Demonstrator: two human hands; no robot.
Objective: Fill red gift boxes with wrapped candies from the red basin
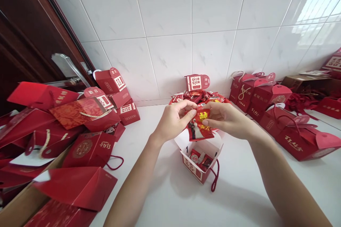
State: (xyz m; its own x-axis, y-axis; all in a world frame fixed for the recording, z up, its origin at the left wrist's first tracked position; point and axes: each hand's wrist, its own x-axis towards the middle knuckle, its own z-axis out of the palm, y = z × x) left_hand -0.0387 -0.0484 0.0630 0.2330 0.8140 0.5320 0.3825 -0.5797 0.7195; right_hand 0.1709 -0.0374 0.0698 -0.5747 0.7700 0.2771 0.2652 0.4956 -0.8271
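Observation:
Between my two hands is a red snack packet (201, 129) with yellow lettering and a dark-and-white picture. My left hand (177, 118) pinches its upper left side, thumb in front. My right hand (225, 118) grips the upper right side with thumb and fingers. Just below the packet stands an open red gift box (195, 170) with white inner flaps and a dark red cord handle hanging at its right. Several small red packets (201, 159) lie inside the box. Behind my hands a heap of red packets (195, 95) is partly hidden.
A closed red box (197, 82) sits behind the heap, near the white tiled wall (170, 60). Many red boxes (87, 149) are piled at the left, some in a cardboard carton. More red boxes (271, 99) stand at the right. A door handle (70, 69) is at the upper left.

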